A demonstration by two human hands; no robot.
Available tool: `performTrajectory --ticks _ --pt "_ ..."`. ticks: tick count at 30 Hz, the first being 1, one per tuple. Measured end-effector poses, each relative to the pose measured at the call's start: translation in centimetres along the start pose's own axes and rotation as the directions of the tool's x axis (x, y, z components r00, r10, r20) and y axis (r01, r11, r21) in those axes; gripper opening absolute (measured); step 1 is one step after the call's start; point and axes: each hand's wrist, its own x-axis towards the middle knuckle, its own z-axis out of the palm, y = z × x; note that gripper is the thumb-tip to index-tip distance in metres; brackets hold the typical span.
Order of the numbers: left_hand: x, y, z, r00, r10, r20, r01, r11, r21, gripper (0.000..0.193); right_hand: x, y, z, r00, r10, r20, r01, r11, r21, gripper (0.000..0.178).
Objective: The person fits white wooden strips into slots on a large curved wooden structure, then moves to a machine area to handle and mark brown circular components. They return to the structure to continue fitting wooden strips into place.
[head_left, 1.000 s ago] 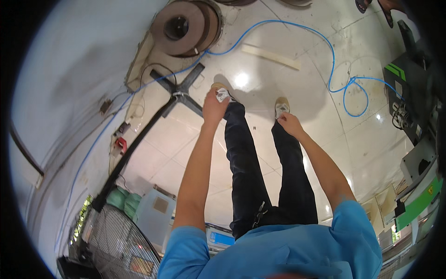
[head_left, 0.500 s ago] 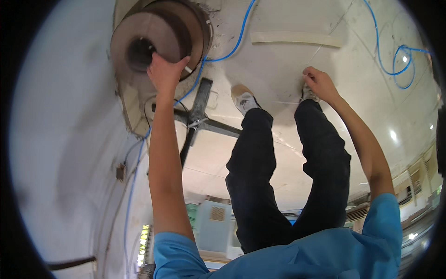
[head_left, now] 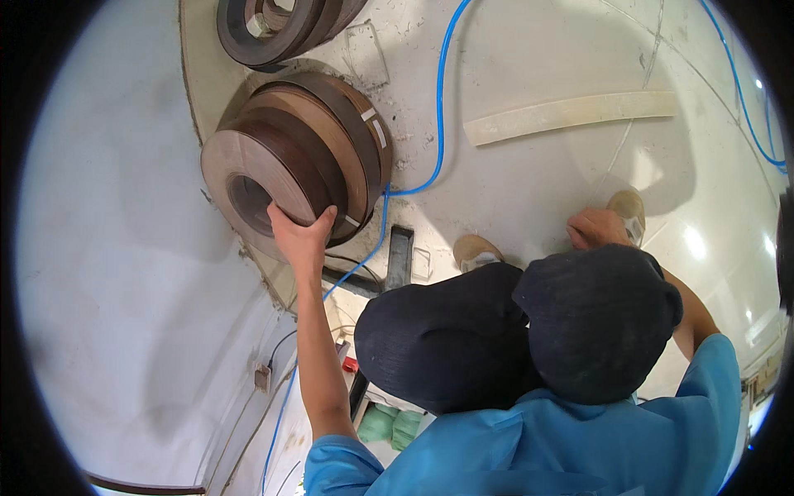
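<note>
My left hand (head_left: 299,240) is closed on the rim of the top brown roll of edge banding (head_left: 248,161), fingers in its centre hole and thumb on the outer side. That roll lies on a stack of wider rolls (head_left: 335,116) in brown and tan, with small white labels on their edges. Low by my right shoe (head_left: 626,211) is my right hand (head_left: 597,227), its fingers curled; whether anything is inside them is hidden. Part of that wrist is behind my bent knee.
More brown rolls (head_left: 277,37) stand beyond the stack, against the white wall (head_left: 107,207). A blue hose (head_left: 441,99) runs past the stack. A pale curved strip (head_left: 571,116) lies on the tiled floor. A dark metal base leg (head_left: 400,256) is beside my left knee.
I have gone from standing bent over to a squat, knees raised in front of me. My left hand remains at the top roll; my right hand remains low near my right shoe.
</note>
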Motion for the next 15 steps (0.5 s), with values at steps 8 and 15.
performTrajectory --ticks 8,15 --pt "0.0 0.0 -1.0 0.997 0.053 0.051 -0.051 0.997 -0.053 0.096 -0.2 -0.9 -0.9 0.994 -0.023 -0.108 0.032 0.996 0.082 0.007" --pt "0.0 -0.6 -1.4 0.994 0.089 0.064 -0.088 0.996 -0.015 0.095 -0.6 -1.6 -1.1 0.973 0.029 -0.23 0.004 0.99 0.142 0.009"
